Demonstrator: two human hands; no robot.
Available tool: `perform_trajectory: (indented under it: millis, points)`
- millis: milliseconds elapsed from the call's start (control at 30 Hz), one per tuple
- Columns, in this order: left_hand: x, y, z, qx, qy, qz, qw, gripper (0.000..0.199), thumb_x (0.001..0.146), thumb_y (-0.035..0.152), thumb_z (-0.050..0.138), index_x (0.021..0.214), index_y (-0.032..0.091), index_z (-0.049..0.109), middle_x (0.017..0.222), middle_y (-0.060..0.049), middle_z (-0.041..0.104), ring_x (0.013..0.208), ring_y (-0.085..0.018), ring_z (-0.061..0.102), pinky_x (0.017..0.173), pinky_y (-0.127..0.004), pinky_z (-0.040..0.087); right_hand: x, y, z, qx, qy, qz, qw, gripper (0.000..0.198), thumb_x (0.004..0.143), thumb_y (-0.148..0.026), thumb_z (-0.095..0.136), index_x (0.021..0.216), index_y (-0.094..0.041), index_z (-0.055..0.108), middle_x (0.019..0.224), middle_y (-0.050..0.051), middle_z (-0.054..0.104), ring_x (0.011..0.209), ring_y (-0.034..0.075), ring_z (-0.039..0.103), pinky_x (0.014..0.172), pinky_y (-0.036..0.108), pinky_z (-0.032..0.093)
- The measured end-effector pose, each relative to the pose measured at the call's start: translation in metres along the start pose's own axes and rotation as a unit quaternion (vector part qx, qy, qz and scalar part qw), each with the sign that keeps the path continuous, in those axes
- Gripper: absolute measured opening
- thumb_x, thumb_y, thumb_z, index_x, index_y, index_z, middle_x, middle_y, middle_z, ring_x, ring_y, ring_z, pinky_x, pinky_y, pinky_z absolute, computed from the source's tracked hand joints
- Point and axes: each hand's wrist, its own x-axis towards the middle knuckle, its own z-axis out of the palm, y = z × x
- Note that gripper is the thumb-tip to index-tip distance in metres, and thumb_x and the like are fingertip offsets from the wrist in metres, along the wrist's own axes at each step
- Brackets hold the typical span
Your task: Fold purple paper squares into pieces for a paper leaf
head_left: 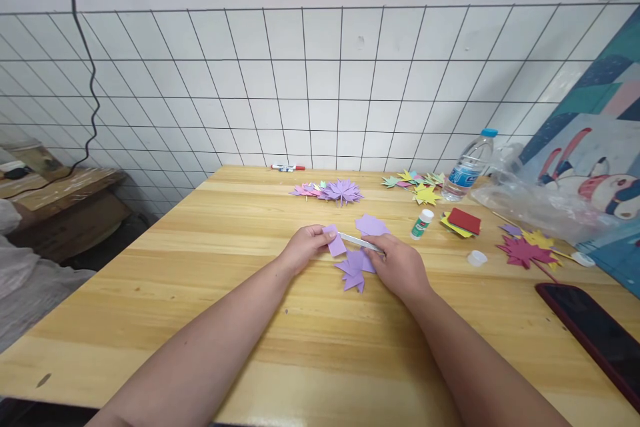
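Paper (pixel 336 247): pinched in left hand (pixel 303 247), seemingly for steadiness; gripped slim tool (pixel 357 240) in right hand (pixel 400 263), toward it; had purple cutout (pixel 353 280) between hands.

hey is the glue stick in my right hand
No, the glue stick is on the table, apart from the right hand, which holds a slim white tool.

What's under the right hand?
Purple paper pokes out beside the right hand, partly hidden by it; wooden table shows around them. Whatever lies beneath the palm is covered.
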Motion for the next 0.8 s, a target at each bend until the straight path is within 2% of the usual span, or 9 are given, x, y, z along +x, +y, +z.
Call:
perform_trajectory:
  millis: [133, 300, 600, 800]
  points:
    - [0.0002, -0.0002, 0.0001, -0.001, -0.003, 0.000, 1.000, 0.034, 0.056, 0.033, 0.079, 0.077, 0.009, 0.068, 0.077, -0.010, 0.071, 0.072, -0.020, 0.065, 0.077, -0.033, 0.047, 0.0008, -0.0006, 0.0001, -0.007, -0.004, 0.008, 1.000, 0.029, 0.084, -0.031, 0.049, 0.110, -0.033, 0.061, 0.103, -0.002, 0.065, 0.086, 0.014, 0.061, 0.067, 0.024, 0.042]
    - [0.0012, 0.0005, -0.0012, -0.010, 0.002, 0.007, 1.000, 0.034, 0.057, 0.034, 0.078, 0.080, 0.010, 0.068, 0.079, -0.008, 0.070, 0.075, -0.018, 0.064, 0.081, -0.033, 0.047, 0.0007, 0.0010, -0.0008, -0.011, 0.015, 0.009, 1.000, 0.028, 0.084, -0.031, 0.049, 0.109, -0.033, 0.061, 0.105, -0.002, 0.065, 0.093, 0.015, 0.060, 0.070, 0.024, 0.042]
    - [-0.0012, 0.0001, 0.0004, 0.017, -0.008, -0.006, 1.000, 0.033, 0.057, 0.034, 0.079, 0.077, 0.009, 0.068, 0.076, -0.010, 0.071, 0.071, -0.020, 0.065, 0.075, -0.033, 0.047, 0.0005, -0.0010, -0.0003, -0.007, -0.002, -0.002, 1.000, 0.029, 0.084, -0.030, 0.048, 0.110, -0.032, 0.061, 0.103, -0.002, 0.065, 0.089, 0.015, 0.060, 0.069, 0.024, 0.043]
    - [0.0006, -0.0006, -0.0019, -0.002, -0.005, 0.005, 1.000, 0.032, 0.059, 0.033, 0.077, 0.081, 0.010, 0.069, 0.080, -0.009, 0.071, 0.075, -0.019, 0.065, 0.080, -0.033, 0.047, 0.0006, -0.0004, -0.0026, -0.006, 0.005, 0.019, 1.000, 0.028, 0.084, -0.032, 0.049, 0.109, -0.034, 0.061, 0.104, -0.003, 0.065, 0.089, 0.015, 0.061, 0.068, 0.025, 0.043]
